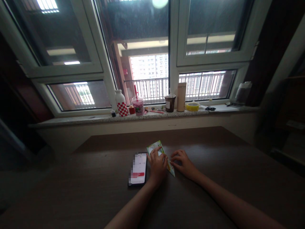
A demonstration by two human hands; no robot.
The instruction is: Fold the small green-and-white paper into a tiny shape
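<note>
On the dark table lies a long, narrow piece of printed paper (172,171), green, white and yellow, slanting and pointed at its near end. It may be folded; its middle is hidden under my fingers. My left hand (157,165) rests on top of it, fingers apart and bent a little. From the other side, my right hand (184,163) has its fingers curled, with the tips pressed together at the paper's right edge. A phone (138,168) with a lit screen lies face up just left of my left hand.
The brown table (100,197) stretches out around both arms. Behind it, the stone windowsill (95,119) holds a checkered bottle (122,106), a pink drink cup (138,106), a dark cup (170,104), a tan flask (181,97), yellow tape (192,107) and black scissors (210,108).
</note>
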